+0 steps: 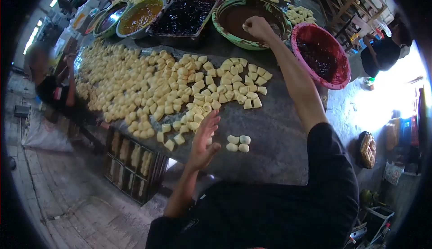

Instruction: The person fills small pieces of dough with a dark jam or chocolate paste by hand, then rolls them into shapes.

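Observation:
My left hand [204,140] hovers open, fingers spread, at the near edge of a big heap of pale yellow dough pieces [148,82] on a dark table [279,132]. Three small dough pieces [238,143] lie just to its right. My right hand [257,26] reaches far out over a green bowl [225,32] of brown filling, fingers pinched on a small pale dough piece [246,26].
A pink bowl [341,83] of dark red jam sits at right, a dark tray [155,33] of black jam and a bowl of orange filling [141,15] at the back. A person [54,89] sits at left, another [382,53] at right. Crate [132,170] under table.

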Available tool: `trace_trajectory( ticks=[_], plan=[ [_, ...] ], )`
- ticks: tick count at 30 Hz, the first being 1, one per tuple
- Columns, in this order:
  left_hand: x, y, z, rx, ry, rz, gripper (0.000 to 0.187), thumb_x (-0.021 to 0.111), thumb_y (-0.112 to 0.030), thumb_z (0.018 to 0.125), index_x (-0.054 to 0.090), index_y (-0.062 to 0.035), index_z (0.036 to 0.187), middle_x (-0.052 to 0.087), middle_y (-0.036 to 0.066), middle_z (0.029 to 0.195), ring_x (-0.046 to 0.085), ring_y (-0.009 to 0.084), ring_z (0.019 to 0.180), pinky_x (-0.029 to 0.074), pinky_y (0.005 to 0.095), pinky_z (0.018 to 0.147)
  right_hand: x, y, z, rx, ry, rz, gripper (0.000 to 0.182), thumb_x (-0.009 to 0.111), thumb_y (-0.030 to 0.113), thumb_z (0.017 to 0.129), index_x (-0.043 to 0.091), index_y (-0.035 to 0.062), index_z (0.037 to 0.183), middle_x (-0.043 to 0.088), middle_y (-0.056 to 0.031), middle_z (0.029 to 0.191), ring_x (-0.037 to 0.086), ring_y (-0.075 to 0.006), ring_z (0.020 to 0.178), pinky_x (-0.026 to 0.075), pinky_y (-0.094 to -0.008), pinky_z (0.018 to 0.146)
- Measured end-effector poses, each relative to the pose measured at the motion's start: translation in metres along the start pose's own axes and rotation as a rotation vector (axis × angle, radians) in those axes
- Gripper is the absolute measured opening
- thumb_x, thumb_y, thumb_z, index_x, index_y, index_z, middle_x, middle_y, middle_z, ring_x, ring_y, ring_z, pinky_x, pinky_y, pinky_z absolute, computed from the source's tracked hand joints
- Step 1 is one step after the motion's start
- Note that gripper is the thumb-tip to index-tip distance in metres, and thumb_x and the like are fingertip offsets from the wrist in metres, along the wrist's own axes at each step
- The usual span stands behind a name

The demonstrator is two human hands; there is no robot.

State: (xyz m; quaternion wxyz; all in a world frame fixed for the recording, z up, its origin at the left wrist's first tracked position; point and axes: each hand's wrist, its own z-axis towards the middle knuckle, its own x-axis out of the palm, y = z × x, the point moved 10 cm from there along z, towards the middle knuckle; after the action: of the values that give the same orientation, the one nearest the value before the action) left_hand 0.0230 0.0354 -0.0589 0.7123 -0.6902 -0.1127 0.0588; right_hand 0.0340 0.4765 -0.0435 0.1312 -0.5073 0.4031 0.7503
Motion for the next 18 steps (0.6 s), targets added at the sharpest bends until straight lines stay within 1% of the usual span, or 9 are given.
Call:
trace_trajectory(
  ticks=[3,4,5,7,8,11,14,17,18],
  plan=[
    [-0.017,0.011,-0.019,0.0,-0.047,-0.02,0.093,0.066,-0.065,0.084,0.039,-0.003,0.147,0.043,0.017,0.149,0.046,0.0297,0.135,0.036,0.0465,0.111,0.052,-0.007,0.018,-0.009,0.371,-0.296,0.026,0.07,0.02,0.084,0.074,0.0069,0.107,0.071,-0.0207,0.103,0.069,-0.0357,0.096,0.054,-0.0434,0.083],
    [-0.021,0.012,-0.025,0.007,-0.07,-0.039,0.087,0.066,-0.062,0.085,0.042,-0.003,0.145,0.046,0.015,0.147,0.048,0.0284,0.132,0.037,0.0446,0.11,0.064,0.003,0.021,-0.134,0.392,-0.257,0.024,0.07,0.018,0.086,0.075,0.0081,0.107,0.073,-0.0172,0.094,0.07,-0.0308,0.084,0.056,-0.0423,0.072],
    [-0.026,0.012,-0.029,0.013,-0.092,-0.058,0.082,0.067,-0.058,0.087,0.045,-0.003,0.144,0.049,0.014,0.145,0.051,0.027,0.129,0.039,0.0427,0.109,0.072,-0.009,0.024,-0.05,0.444,-0.139,0.024,0.068,0.014,0.085,0.075,0.0066,0.106,0.073,-0.0148,0.093,0.069,-0.0274,0.083,0.055,-0.0406,0.071],
    [-0.034,0.016,-0.035,0.008,-0.102,-0.066,0.076,0.067,-0.054,0.089,0.046,-0.0027,0.142,0.051,0.013,0.142,0.052,0.0255,0.128,0.041,0.0412,0.107,0.063,-0.003,0.01,0.123,0.549,0.093,0.024,0.065,0.007,0.082,0.075,0.0037,0.104,0.074,-0.0099,0.09,0.067,-0.0207,0.08,0.053,-0.0372,0.069],
    [-0.036,0.017,-0.039,0.005,-0.106,-0.071,0.073,0.068,-0.051,0.09,0.047,-0.0025,0.141,0.052,0.012,0.141,0.052,0.0247,0.127,0.042,0.0405,0.106,0.057,-0.002,0.006,0.147,0.616,0.085,0.024,0.059,0.002,0.084,0.072,0.001,0.105,0.069,-0.0057,0.08,0.059,-0.0113,0.074,0.049,-0.0303,0.062],
    [-0.037,0.005,-0.04,0.04,-0.118,-0.087,0.057,0.066,-0.037,0.095,0.05,-0.0018,0.137,0.057,0.011,0.134,0.055,0.0218,0.121,0.044,0.037,0.102,0.047,-0.002,0.0,0.15,0.594,0.257,0.02,0.061,0.003,0.087,0.069,0.0002,0.105,0.067,-0.0055,0.08,0.059,-0.009,0.073,0.047,-0.026,0.06],
    [-0.039,-0.013,-0.036,0.099,-0.163,-0.08,0.039,0.062,-0.02,0.099,0.054,-0.0008,0.131,0.06,0.01,0.126,0.058,0.0189,0.113,0.046,0.0334,0.097,0.04,0.017,-0.009,-0.003,0.527,0.731,0.025,0.057,0.004,0.088,0.067,0.0001,0.11,0.067,-0.0054,0.086,0.06,-0.0124,0.067,0.051,-0.0268,0.061],
    [-0.045,-0.033,-0.026,0.175,-0.228,-0.021,0.028,0.057,-0.011,0.1,0.057,0.0003,0.126,0.061,0.01,0.12,0.059,0.0167,0.108,0.047,0.0303,0.093,0.01,0.113,-0.094,-0.042,0.489,1.102,0.021,0.062,0.006,0.089,0.065,-0.0017,0.108,0.068,-0.0071,0.091,0.064,-0.013,0.075,0.052,-0.0242,0.07],
    [-0.047,-0.031,-0.022,0.166,-0.265,-0.135,0.024,0.054,-0.01,0.101,0.059,0.0009,0.122,0.062,0.009,0.117,0.059,0.0163,0.107,0.046,0.0294,0.094,0.014,0.136,-0.125,-0.051,0.528,1.169,0.022,0.063,0.01,0.091,0.063,-0.0001,0.111,0.068,-0.0072,0.097,0.064,-0.0136,0.082,0.052,-0.0264,0.076]
  ],
)
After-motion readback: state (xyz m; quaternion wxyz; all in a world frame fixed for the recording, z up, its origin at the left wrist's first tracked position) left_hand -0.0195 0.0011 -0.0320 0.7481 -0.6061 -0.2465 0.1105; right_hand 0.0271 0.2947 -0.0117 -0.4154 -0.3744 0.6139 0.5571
